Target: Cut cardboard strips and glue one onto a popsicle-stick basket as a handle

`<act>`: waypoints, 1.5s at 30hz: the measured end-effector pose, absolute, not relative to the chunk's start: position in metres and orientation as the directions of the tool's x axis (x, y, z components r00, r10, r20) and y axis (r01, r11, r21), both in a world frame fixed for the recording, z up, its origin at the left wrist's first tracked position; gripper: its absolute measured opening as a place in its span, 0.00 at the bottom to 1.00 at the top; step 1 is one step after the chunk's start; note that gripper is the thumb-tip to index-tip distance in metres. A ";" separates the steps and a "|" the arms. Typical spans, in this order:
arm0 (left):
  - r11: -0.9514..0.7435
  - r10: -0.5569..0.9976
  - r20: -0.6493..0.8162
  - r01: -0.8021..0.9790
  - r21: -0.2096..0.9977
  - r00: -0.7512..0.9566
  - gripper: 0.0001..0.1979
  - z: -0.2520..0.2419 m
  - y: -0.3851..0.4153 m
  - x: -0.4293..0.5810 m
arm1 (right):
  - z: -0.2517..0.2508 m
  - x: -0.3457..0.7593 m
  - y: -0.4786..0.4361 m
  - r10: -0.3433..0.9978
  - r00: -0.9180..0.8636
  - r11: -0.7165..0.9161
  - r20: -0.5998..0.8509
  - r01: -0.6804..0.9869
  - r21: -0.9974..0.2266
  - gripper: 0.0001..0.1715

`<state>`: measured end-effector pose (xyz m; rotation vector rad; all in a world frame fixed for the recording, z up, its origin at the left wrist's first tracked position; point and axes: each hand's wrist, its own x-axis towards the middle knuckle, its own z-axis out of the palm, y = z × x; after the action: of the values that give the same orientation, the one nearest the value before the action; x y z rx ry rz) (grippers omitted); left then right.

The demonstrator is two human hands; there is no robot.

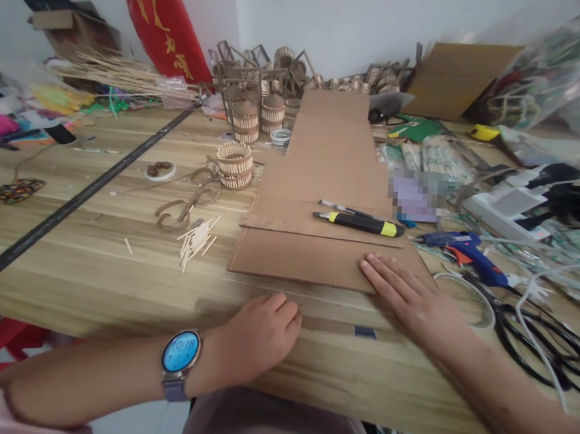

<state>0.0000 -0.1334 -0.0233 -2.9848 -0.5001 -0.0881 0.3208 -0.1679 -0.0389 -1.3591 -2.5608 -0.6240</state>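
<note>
brown cardboard (292, 260) beneath flat, outstretched right fingers (388, 280), left fingers (288, 310) loosely curled, any hold unclear

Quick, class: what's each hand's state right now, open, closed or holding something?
Left hand: fingers curled inward; whether it holds anything cannot be told.
Right hand: open, fingers laid flat on the flat brown cardboard sheet.

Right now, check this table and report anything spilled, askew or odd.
The small wooden sticks lie in a loose, uneven heap left of the cardboard, and one stick lies apart from them, as if strayed. On the right, the glue gun lies on its side. Nothing looks clearly damaged.
</note>
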 end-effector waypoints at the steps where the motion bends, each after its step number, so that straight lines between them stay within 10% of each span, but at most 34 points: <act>1: -0.942 0.323 0.033 0.324 -0.083 0.946 0.06 -0.022 -0.132 0.001 | -0.040 0.321 -0.168 0.751 -0.566 0.498 0.340 0.824 0.270 0.43; 11: -0.988 0.153 0.211 0.155 0.009 0.965 0.04 0.018 -0.147 -0.007 | -0.054 0.316 -0.174 0.758 -0.578 0.530 0.304 0.816 0.231 0.42; 22: -0.859 0.392 0.395 0.484 -0.168 0.831 0.11 0.027 -0.040 0.031 | -0.049 0.284 -0.201 0.770 -0.576 0.550 0.275 0.817 0.171 0.42; 30: -0.958 0.155 0.294 0.216 -0.190 0.943 0.35 -0.011 -0.080 0.017 | -0.044 0.279 -0.202 0.783 -0.554 0.545 0.283 0.830 0.117 0.41; 38: -0.885 0.118 0.252 0.217 -0.411 0.960 0.22 -0.036 -0.093 -0.004 | -0.026 0.297 -0.207 0.790 -0.578 0.568 0.207 0.816 0.112 0.41; 45: -0.920 0.043 0.271 0.144 -0.364 0.962 0.22 -0.034 -0.097 -0.006 | -0.031 0.336 -0.223 0.807 -0.557 0.517 0.196 0.827 0.223 0.44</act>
<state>-0.0063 -0.0975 -0.0344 -2.7238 -0.1351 -0.3640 0.3364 -0.2234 -0.0312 -1.4436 -2.6769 -0.4491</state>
